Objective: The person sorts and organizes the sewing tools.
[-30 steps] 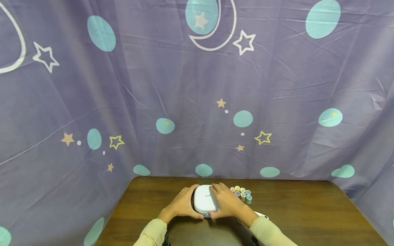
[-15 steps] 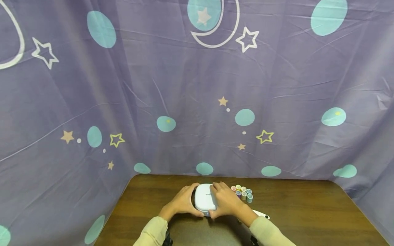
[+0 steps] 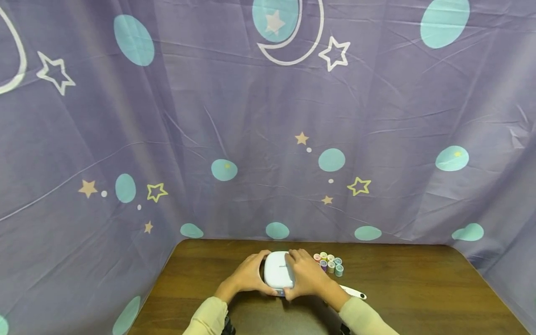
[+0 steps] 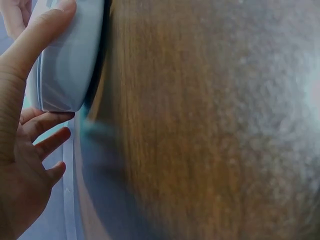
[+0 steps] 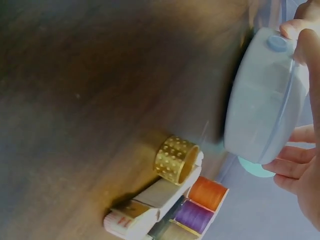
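Observation:
A white, round-cornered case (image 3: 278, 270) with small lettering on its lid sits on the table between both hands, its lid down. My left hand (image 3: 250, 275) grips its left side, thumb at the front and fingers toward the back. From the right, my right hand (image 3: 309, 274) holds it the same way, its palm covering part of the lid. In the right wrist view a pale blue button (image 5: 277, 43) shows on the case's front, close to the thumbs. The left wrist view shows the left thumb (image 4: 50, 25) pressing the case's front wall and fingers at its side.
Several thread spools (image 3: 331, 266) stand in a cluster behind the right hand. A gold dimpled thimble (image 5: 175, 160) lies near the orange spool (image 5: 207, 193) and purple spool (image 5: 192, 216). A white flat handle (image 3: 353, 292) pokes out beside the right forearm. A patterned curtain (image 3: 251, 116) hangs behind the table.
The head view shifts slightly, and a bit more of the white handle shows beside the right forearm. Both hands keep their hold on the case, which has not visibly moved.

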{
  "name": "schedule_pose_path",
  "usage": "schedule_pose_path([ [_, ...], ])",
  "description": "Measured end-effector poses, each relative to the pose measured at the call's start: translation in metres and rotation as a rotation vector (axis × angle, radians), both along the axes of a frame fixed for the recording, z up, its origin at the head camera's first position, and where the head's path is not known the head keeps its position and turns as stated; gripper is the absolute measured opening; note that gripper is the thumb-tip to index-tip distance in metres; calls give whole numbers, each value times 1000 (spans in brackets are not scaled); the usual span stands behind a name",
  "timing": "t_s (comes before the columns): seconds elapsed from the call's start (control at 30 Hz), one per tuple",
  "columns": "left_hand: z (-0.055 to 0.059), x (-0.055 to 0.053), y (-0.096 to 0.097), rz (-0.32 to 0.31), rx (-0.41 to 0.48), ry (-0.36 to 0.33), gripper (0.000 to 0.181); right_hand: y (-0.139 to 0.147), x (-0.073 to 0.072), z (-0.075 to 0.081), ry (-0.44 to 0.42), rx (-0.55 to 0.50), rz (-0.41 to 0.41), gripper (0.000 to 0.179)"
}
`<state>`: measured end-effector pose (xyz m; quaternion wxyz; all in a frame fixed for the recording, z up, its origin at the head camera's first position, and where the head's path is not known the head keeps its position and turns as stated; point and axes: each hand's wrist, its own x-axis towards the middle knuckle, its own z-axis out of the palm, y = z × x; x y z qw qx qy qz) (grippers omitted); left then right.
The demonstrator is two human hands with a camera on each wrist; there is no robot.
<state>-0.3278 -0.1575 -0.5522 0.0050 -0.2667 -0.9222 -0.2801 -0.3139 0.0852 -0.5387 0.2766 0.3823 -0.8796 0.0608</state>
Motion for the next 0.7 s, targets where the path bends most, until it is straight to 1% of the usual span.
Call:
schedule_pose_path([
  [0.23, -1, 1, 0, 7, 1, 16, 115, 1, 1, -4, 31, -35, 8, 94],
  [0.37, -1, 4, 0, 19, 16, 9, 114, 0, 1, -6, 22, -51, 14, 94],
  [0.43, -2, 5, 0, 23, 9, 13, 115, 1, 1, -7, 13, -59, 19, 93],
  [0.6, -2, 7, 1, 27, -39, 66, 117, 3, 2, -8, 3, -75, 22, 92],
  [0.7, -1, 9, 1, 33, -55, 86, 116, 3, 4, -8, -5, -78, 20, 91],
])
